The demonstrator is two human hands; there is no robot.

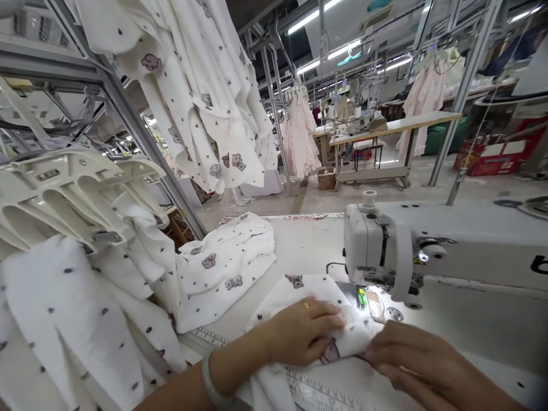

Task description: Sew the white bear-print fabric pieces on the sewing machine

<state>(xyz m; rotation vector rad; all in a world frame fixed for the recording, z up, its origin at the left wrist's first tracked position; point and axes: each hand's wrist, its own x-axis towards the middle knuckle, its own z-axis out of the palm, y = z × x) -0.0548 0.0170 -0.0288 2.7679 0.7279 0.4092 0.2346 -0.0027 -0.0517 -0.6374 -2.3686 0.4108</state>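
A white fabric piece (308,291) printed with small hearts and elephants lies on the sewing table under the head of a white sewing machine (385,245). My left hand (302,331), with a ring and a bangle at the wrist, lies on the fabric with its fingers curled down, pressing it just left of the needle area (363,297). My right hand (411,359) rests at the fabric's right edge in front of the needle, fingers bent and pressed together on the cloth.
More of the same printed cloth lies piled on the table (226,262) and draped at left (64,308). Garments hang from a rack above (201,85). A cream plastic frame (72,188) juts in at left. Other sewing tables (398,125) stand across the aisle.
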